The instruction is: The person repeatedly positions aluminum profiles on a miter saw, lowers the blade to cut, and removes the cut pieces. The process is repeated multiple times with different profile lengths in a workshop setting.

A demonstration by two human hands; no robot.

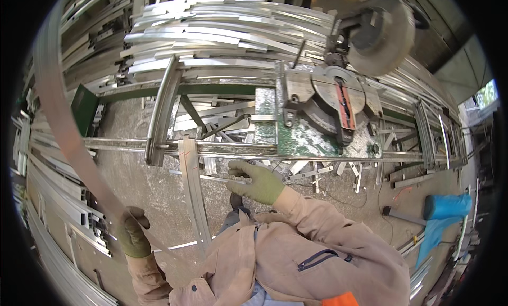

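Gloved left hand (133, 234) grips a long metal strip (74, 147), not yet on the miter saw (370, 36) beyond the right hand (260, 184), loosely open and apparently empty.

Green-gloved hands (263, 183), tan zip-pocketed jacket (360, 255)

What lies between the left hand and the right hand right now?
In the head view, long metal profiles cross the gap between the left hand and the right hand, with floor showing on either side of them.
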